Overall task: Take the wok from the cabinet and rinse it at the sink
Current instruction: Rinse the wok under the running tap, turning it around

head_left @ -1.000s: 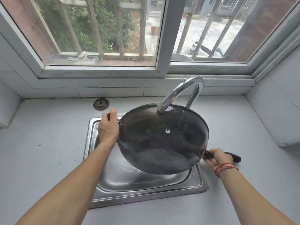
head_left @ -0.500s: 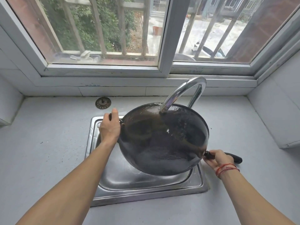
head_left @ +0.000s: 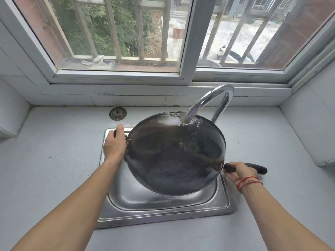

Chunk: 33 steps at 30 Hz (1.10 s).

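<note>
The grey counter stretches wide either side of the steel sink. Held above it, the wok is tilted (far rim just under the faucet spout), the left hand grasping its side loop, the right hand wrapped round the long handle.

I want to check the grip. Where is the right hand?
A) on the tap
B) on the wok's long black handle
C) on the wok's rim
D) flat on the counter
B: the right hand grips the long handle of the wok, while the left hand holds the opposite side.
</note>
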Tool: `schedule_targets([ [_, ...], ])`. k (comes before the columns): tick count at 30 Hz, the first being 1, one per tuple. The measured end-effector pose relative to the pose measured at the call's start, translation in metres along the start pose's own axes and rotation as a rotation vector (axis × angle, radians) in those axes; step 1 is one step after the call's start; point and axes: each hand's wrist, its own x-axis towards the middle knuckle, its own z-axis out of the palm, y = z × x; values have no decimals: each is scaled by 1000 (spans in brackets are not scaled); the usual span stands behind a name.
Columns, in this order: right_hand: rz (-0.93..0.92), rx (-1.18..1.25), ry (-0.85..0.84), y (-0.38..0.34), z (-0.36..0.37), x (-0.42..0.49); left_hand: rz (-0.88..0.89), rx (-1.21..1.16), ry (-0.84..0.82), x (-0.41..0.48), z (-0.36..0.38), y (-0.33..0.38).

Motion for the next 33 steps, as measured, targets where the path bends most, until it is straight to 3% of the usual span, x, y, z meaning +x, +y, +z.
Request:
schedule_targets([
  [6, 24, 94, -118, -5, 24, -7, -52, -61, 55, 6, -22, -8],
  [22, -50, 74, -286, -20, 60, -23, -202, -84, 166, 11, -58, -32],
  [28, -43, 233, -353, -22, 65, -22, -234, -108, 163, 13, -63, -35],
  [33, -50, 224, -380, -21, 63, -18, -258, -109, 146, 13, -63, -36],
])
